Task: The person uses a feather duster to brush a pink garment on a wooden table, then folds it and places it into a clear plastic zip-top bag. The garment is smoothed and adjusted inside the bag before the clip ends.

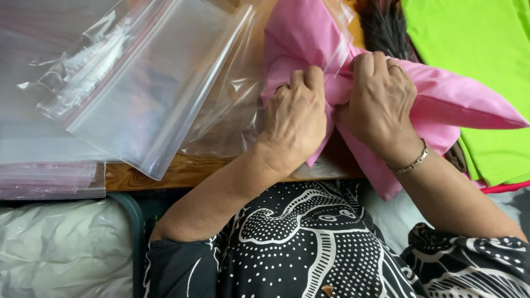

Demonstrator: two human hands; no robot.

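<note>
The pink cloth point(309, 33) sits at the upper middle of the frame, its top end inside a clear bag point(243, 105), and I clutch it with both fists: my left hand point(295, 118) bunches the fabric at the bag's mouth and my right hand point(381, 102) squeezes the part running off to the right. More clear bags point(138, 83) lie at upper left on the wooden table point(165, 174), a stack of them point(52, 179) at the left edge. A green cloth point(475, 60) fills the upper right, with something dark point(386, 27), perhaps bristles, beside it.

Both fists hide the middle of the pink cloth point(441, 99). The top edge crops the clear bag point(309, 33) and the green fabric point(475, 49).
</note>
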